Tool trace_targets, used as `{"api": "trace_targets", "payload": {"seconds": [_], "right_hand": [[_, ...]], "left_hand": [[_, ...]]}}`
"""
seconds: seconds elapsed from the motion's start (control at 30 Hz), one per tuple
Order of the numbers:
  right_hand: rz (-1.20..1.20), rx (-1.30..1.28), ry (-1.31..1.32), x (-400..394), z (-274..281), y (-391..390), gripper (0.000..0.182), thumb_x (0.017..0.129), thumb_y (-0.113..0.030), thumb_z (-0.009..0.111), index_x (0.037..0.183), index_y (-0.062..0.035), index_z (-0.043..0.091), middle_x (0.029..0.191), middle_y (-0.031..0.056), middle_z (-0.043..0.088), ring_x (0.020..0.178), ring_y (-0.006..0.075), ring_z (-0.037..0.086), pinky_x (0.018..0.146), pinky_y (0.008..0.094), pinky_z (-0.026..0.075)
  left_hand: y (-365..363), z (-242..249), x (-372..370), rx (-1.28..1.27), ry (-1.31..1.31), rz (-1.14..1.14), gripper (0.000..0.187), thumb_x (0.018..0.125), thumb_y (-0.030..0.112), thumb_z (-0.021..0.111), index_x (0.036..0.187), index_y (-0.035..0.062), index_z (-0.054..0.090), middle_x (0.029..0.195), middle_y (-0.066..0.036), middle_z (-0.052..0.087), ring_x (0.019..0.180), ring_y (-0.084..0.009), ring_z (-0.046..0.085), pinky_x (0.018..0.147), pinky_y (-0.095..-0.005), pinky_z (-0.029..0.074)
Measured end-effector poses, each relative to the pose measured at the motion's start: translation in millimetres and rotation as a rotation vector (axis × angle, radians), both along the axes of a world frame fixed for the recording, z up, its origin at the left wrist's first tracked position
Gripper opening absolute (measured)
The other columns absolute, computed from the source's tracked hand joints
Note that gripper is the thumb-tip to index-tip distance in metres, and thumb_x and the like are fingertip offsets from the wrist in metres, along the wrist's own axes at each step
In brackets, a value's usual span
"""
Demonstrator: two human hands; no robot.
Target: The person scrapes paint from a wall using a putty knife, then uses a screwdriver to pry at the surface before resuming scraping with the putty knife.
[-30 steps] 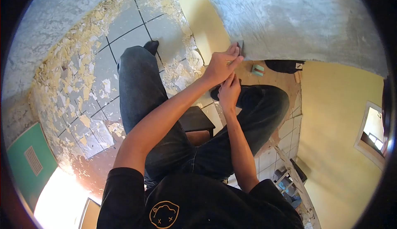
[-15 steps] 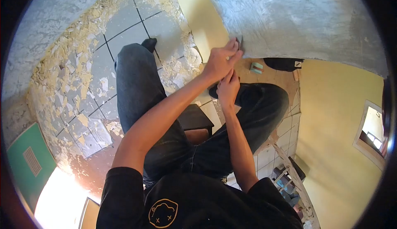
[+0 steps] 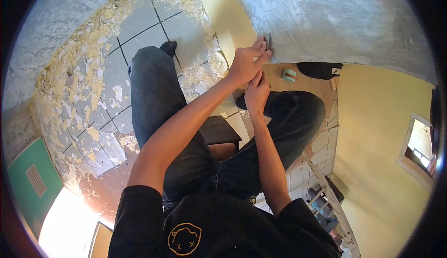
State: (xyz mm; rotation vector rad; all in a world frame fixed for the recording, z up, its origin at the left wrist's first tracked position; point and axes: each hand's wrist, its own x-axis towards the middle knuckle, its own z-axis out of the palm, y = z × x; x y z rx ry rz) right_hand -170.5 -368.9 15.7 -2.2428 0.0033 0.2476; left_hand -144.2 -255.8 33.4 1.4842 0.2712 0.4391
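Observation:
My left hand (image 3: 245, 64) is closed round a scraper (image 3: 268, 41), whose thin dark blade sticks out past the fingertips. The blade lies against the bare grey wall (image 3: 326, 20), near its edge with the yellow-painted strip (image 3: 228, 11). Just below, my right hand (image 3: 257, 94) is closed too, its fingers pressed up against the heel of my left hand. It seems to grip the lower end of the same scraper, though the handle is hidden inside both hands.
Paint flakes (image 3: 88, 90) litter the grey tiled floor (image 3: 144, 29). A dark stool (image 3: 219, 130) stands between my legs. To the right are a small green-and-brown block (image 3: 289, 75), a black bag (image 3: 316, 70), a wooden ladder (image 3: 333, 197) and a yellow wall (image 3: 382, 132).
Both hands have shifted slightly up and left along the wall edge, and more of the scraper blade shows. Their hold looks the same.

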Motion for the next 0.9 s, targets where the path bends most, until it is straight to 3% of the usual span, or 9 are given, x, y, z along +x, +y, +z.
{"api": "trace_targets", "payload": {"seconds": [0.17,0.3,0.37,0.5,0.57,0.73,0.83,0.87,0.9], "right_hand": [[-0.065,0.076,0.116,2,4,10,0.042,0.1,-0.034,0.041,0.101,0.0041,0.058,0.084,0.0271,0.064,0.086,0.0455,0.062,0.067,0.0462,0.047],[-0.014,0.04,0.076,1,-5,-2,0.042,0.1,-0.034,0.041,0.1,0.0048,0.058,0.08,0.0262,0.063,0.08,0.0441,0.063,0.064,0.0465,0.046],[-0.017,0.078,0.083,1,-4,2,0.042,0.1,-0.034,0.041,0.1,0.0051,0.058,0.079,0.026,0.063,0.078,0.0437,0.063,0.063,0.0466,0.045],[-0.018,0.056,0.058,6,1,11,0.043,0.1,-0.034,0.041,0.098,0.0056,0.057,0.078,0.0253,0.063,0.074,0.0419,0.063,0.062,0.0463,0.046],[0.024,0.039,0.017,5,3,6,0.043,0.1,-0.034,0.042,0.098,0.0058,0.057,0.078,0.0251,0.064,0.074,0.0409,0.064,0.062,0.0458,0.046],[-0.003,0.061,-0.011,5,4,18,0.041,0.1,-0.033,0.044,0.098,0.0058,0.056,0.08,0.0274,0.063,0.077,0.0429,0.063,0.063,0.0452,0.046],[0.034,-0.008,-0.015,4,3,6,0.04,0.1,-0.033,0.044,0.099,0.0059,0.056,0.08,0.0274,0.063,0.077,0.0408,0.065,0.063,0.0452,0.046],[-0.008,0.046,0.048,3,8,7,0.04,0.1,-0.032,0.043,0.098,0.0057,0.056,0.08,0.0278,0.062,0.078,0.0434,0.063,0.063,0.046,0.046],[-0.043,0.105,0.113,2,13,12,0.04,0.1,-0.032,0.043,0.098,0.0055,0.056,0.08,0.0283,0.062,0.079,0.0461,0.062,0.063,0.0468,0.046]], "left_hand": [[2,-1,-1,0.089,-0.02,-0.056,0.038,0.089,0.019,0.064,0.113,-0.0102,0.06,0.132,-0.029,0.047,0.13,-0.0345,0.043,0.107,-0.0332,0.036],[-1,3,0,-0.033,0.002,-0.022,0.04,0.089,0.019,0.064,0.114,-0.011,0.059,0.133,-0.03,0.046,0.132,-0.0325,0.041,0.108,-0.0328,0.035],[-5,1,-4,0.154,-0.057,0.022,0.035,0.088,0.02,0.067,0.112,-0.0056,0.063,0.127,-0.026,0.053,0.124,-0.0264,0.05,0.097,-0.0297,0.045],[-3,-12,4,0.196,-0.038,0.042,0.035,0.088,0.021,0.067,0.111,-0.0053,0.063,0.126,-0.025,0.054,0.121,-0.0256,0.053,0.096,-0.0296,0.046],[-3,-9,6,0.02,-0.05,0.073,0.036,0.088,0.023,0.068,0.11,-0.0049,0.064,0.127,-0.024,0.054,0.121,-0.0264,0.054,0.097,-0.0307,0.045],[0,-5,2,0.16,-0.023,0.051,0.039,0.088,0.023,0.067,0.116,-0.0042,0.061,0.13,-0.023,0.052,0.121,-0.024,0.054,0.099,-0.0293,0.042],[-2,-6,5,-0.023,-0.017,0.046,0.039,0.088,0.022,0.067,0.117,-0.0042,0.061,0.131,-0.023,0.052,0.123,-0.0243,0.053,0.104,-0.0316,0.039],[-2,-1,3,-0.1,0.019,0.003,0.039,0.088,0.019,0.065,0.114,-0.0104,0.059,0.131,-0.031,0.048,0.131,-0.0335,0.042,0.107,-0.0327,0.036],[0,5,0,-0.09,0.013,0.01,0.039,0.088,0.019,0.065,0.114,-0.0104,0.059,0.131,-0.031,0.048,0.131,-0.0335,0.042,0.107,-0.0327,0.036]]}}
